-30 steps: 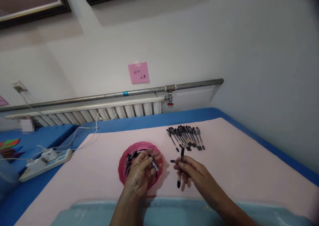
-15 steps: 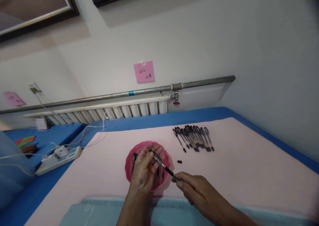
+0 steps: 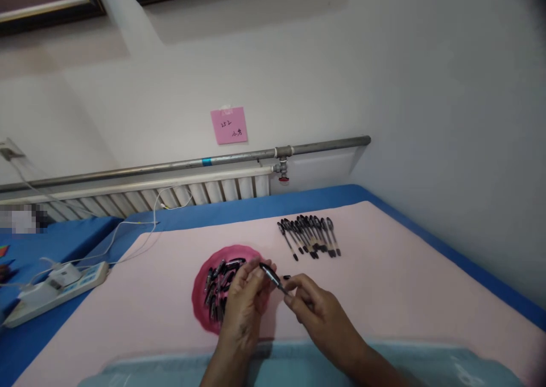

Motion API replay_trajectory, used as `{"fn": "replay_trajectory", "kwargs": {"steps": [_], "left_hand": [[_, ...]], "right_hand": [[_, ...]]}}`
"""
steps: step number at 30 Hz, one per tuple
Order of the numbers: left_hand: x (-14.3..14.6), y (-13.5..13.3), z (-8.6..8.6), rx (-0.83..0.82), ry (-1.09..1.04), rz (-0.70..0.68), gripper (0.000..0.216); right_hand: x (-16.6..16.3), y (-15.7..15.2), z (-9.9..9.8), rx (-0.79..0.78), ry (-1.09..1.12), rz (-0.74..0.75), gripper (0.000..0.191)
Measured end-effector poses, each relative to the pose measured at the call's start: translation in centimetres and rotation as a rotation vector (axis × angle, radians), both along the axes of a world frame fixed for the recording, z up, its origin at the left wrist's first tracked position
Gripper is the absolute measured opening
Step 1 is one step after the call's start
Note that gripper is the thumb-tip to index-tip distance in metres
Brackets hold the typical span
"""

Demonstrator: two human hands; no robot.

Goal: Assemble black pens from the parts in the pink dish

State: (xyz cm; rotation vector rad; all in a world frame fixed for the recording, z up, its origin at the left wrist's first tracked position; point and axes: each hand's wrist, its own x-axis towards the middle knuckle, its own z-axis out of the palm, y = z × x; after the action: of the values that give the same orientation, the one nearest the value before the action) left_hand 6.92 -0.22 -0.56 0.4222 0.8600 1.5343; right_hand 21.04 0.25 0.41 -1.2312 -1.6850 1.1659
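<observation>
My left hand (image 3: 243, 302) hovers over the right side of a pink dish (image 3: 200, 296) that holds several black pen caps (image 3: 216, 287). Its fingers pinch the cap end of a black pen (image 3: 271, 275). My right hand (image 3: 318, 313) pinches the other end of the same pen, just right of the dish. A small black piece (image 3: 286, 277) lies on the pink mat beside my right fingers. A row of several capped black pens (image 3: 309, 236) lies on the mat further back.
The pink mat (image 3: 405, 284) covers a blue table (image 3: 298, 199). A white power strip (image 3: 51, 287) with cables sits at the left. A radiator (image 3: 170, 196) and a grey pipe (image 3: 239, 157) run along the wall, under a pink note (image 3: 229, 125).
A second ago my right hand held the pen upright alone. It then brought the pen across to my left hand, and both hands now grip it over the dish's right edge.
</observation>
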Motion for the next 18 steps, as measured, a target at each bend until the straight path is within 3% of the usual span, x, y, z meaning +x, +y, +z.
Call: {"fn": "replay_trajectory", "kwargs": {"steps": [2,4,8,12,18], "left_hand": [[-0.2,0.0,0.1,-0.031,0.024,0.029,0.031],[-0.5,0.1,0.3,-0.053,0.051,0.029,0.032],[-1.1,0.1,0.8,-0.088,0.086,0.064,0.032],[-1.9,0.3,1.1,-0.101,0.129,0.135,0.027],[-3.2,0.7,1.1,-0.093,0.199,0.197,0.024]], "right_hand": [[1.5,1.6,-0.5,0.045,-0.015,-0.156,0.015],[3.7,3.7,-1.0,0.12,-0.121,-0.409,0.021],[8.2,7.9,-2.1,0.14,-0.309,-0.641,0.029],[9.8,10.6,-2.7,0.106,-0.522,-0.69,0.033],[9.4,12.8,-2.8,0.093,-0.756,-0.646,0.032]]}}
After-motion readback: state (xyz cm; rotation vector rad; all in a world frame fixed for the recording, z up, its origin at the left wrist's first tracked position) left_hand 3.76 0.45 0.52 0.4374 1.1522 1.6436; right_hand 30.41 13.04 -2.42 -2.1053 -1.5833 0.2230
